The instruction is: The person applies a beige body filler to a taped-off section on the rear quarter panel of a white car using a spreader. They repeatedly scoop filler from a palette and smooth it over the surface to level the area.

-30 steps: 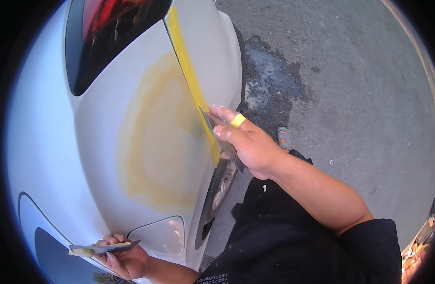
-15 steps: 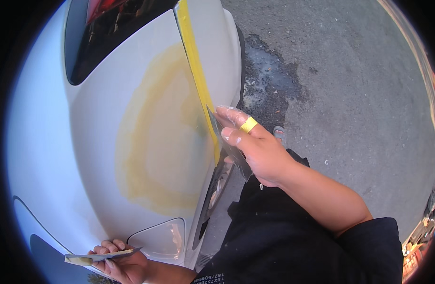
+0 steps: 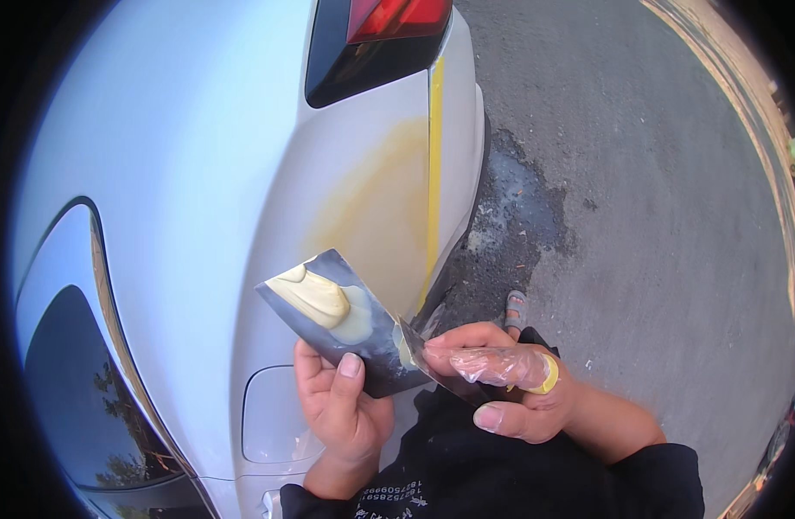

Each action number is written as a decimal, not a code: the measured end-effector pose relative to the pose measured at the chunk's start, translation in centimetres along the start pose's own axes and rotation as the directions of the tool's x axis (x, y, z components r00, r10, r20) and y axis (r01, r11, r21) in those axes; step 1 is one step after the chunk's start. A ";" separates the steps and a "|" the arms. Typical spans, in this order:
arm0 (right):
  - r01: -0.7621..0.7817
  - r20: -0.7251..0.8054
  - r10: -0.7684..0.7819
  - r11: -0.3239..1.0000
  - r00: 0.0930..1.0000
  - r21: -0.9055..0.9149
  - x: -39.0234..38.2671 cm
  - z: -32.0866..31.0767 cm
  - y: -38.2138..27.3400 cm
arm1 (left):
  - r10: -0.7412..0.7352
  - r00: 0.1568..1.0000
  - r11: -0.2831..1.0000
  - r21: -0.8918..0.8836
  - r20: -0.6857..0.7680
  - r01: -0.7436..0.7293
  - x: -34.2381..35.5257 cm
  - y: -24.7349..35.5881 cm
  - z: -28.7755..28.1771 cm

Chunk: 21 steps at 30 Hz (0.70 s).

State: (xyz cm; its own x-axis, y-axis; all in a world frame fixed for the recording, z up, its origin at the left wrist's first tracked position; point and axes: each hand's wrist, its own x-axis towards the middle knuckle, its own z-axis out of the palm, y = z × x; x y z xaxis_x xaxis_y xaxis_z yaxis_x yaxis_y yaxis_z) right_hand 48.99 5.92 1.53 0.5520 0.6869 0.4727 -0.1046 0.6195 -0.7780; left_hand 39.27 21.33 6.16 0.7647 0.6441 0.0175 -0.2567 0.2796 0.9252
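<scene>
My left hand [image 3: 341,411] grips a dark flat plate [image 3: 376,356], thumb on top and fingers beneath. A thick dollop of cream putty [image 3: 315,298] lies at the plate's far end, with thinner smears around it. In my right hand [image 3: 536,402] is a thin dark putty spreader [image 3: 453,385], pinched between thumb and fingers. Its edge meets the plate's right side, next to a small putty smear. Clear plastic wrap [image 3: 492,367] covers a finger of that hand, held on by yellow tape [image 3: 549,374]. Part of the spreader is hidden by my fingers.
A white car's rear side [image 3: 198,156] fills the left, with a sanded yellowish patch [image 3: 350,195] on its panel. Yellow masking tape [image 3: 434,164] runs down the panel seam below the red tail light [image 3: 397,19]. On the asphalt [image 3: 657,225] is a wet stain [image 3: 523,195].
My right hand has come away from the panel and down to the plate. My left hand has moved up and right, turning the plate to show its putty. The view has shifted along the car.
</scene>
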 end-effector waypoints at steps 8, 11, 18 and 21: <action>-0.053 -0.008 0.060 0.814 0.998 -0.579 -3.6 -1.7 0.6 | 0.125 0.990 0.992 -0.023 0.059 -0.124 -1.0 0.8 1.3; -0.358 -0.344 0.287 0.919 0.894 -0.163 -4.8 -2.8 1.4 | 0.228 0.970 0.974 0.000 0.084 -0.229 -0.7 1.8 -0.4; -0.638 -0.440 0.724 0.683 0.531 0.356 -3.7 -5.1 4.8 | 0.449 0.891 0.887 0.089 0.068 -0.454 0.0 7.7 -9.0; -0.654 -0.416 0.745 0.663 0.522 0.365 -2.6 -5.5 7.1 | 0.447 0.888 0.879 0.133 0.105 -0.458 0.8 8.5 -10.4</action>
State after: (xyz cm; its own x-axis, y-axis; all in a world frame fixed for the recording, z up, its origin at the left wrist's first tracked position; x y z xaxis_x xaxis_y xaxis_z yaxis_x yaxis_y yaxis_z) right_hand 51.36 6.39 -7.48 0.5545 0.6617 -0.5047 -0.7322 0.0997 -0.6737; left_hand 31.58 31.64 10.08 0.6266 0.6225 0.4689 -0.4974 -0.1438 0.8555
